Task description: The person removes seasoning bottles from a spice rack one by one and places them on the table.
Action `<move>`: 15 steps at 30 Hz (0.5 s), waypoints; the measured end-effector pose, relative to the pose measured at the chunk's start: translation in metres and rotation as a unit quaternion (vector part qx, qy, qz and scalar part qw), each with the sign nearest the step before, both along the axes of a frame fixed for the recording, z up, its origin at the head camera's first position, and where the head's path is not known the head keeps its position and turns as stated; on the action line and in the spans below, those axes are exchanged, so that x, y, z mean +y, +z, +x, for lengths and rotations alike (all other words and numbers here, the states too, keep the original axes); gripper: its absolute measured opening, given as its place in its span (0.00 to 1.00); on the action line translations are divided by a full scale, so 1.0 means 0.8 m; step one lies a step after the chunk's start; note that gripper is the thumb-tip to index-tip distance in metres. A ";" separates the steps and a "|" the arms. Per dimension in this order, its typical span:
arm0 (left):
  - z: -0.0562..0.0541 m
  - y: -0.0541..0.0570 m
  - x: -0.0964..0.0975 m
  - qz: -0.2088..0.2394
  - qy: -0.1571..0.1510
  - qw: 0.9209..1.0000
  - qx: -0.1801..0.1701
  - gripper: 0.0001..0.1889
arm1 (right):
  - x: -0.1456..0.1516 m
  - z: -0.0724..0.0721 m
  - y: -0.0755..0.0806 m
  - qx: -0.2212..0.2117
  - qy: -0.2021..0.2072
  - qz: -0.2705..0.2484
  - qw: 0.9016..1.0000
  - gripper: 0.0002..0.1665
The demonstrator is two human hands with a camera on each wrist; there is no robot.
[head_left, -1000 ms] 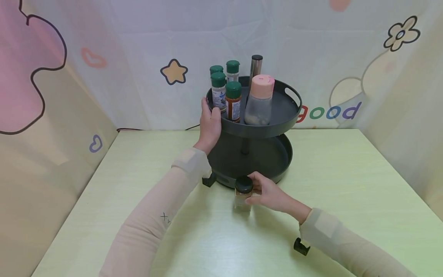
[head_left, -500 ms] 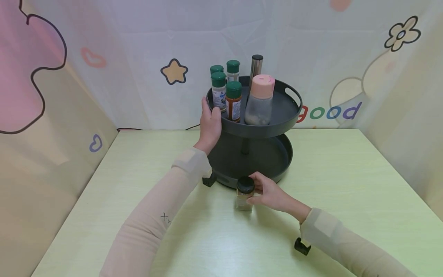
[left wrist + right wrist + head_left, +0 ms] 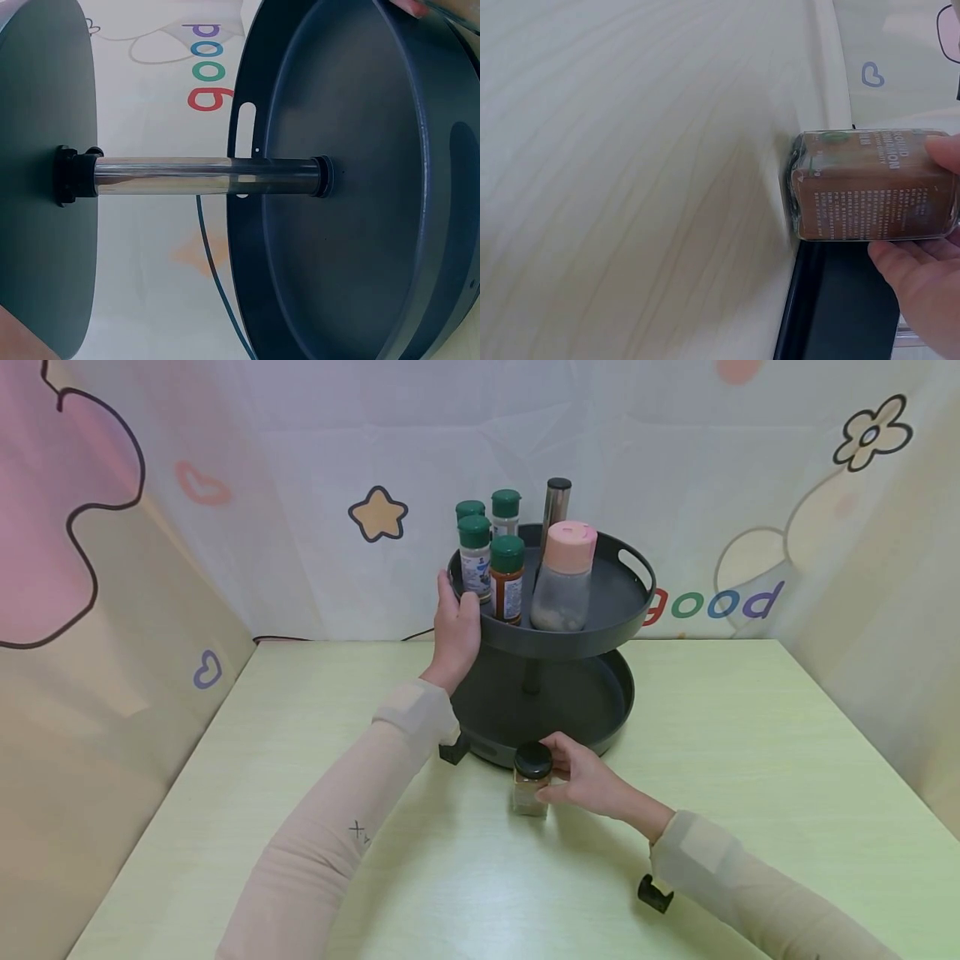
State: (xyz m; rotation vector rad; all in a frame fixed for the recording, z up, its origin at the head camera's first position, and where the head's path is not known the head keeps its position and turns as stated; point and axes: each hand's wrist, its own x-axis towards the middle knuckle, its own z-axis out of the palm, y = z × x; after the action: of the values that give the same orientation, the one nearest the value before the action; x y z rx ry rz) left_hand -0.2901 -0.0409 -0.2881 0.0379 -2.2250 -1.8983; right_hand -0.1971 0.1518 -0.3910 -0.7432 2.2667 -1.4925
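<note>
A dark two-tier round rack (image 3: 555, 643) stands on the table. My left hand (image 3: 454, 639) grips the left rim of its upper tray, thumb inside near the green-capped bottles. In front of the lower tray, my right hand (image 3: 585, 779) holds a square glass spice jar (image 3: 531, 795) with a black lid, thumb on one side and fingers on the other. In the right wrist view the jar (image 3: 870, 187) shows brown contents and white printed text, with its base at the table top. The left wrist view shows the bare lower tray (image 3: 360, 225) and the metal post (image 3: 210, 176).
On the upper tray stand several green-capped spice bottles (image 3: 507, 585), a pink-capped clear bottle (image 3: 562, 585) and the top of the metal post (image 3: 557, 502). A printed curtain (image 3: 315, 443) hangs behind the table (image 3: 720, 727). A thin cable (image 3: 214, 277) runs behind the rack.
The spice jar has shifted very slightly to the right and turned a little in my right hand. My left hand stays on the upper tray's rim.
</note>
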 end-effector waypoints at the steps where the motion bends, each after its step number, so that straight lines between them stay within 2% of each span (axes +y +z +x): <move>1: 0.000 0.000 0.000 0.000 0.000 1.000 0.000 0.34 | 0.000 0.000 0.000 0.001 0.000 0.002 1.000 0.28; 15: -0.001 0.000 0.000 -0.005 0.001 1.000 0.005 0.34 | 0.002 -0.001 0.004 0.000 0.011 0.026 1.000 0.33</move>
State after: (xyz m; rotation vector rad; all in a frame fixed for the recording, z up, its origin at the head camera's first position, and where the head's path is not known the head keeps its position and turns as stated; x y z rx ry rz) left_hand -0.2907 -0.0410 -0.2880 0.0302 -2.2272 -1.8813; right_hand -0.1980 0.1538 -0.3879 -0.7511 2.2810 -1.4170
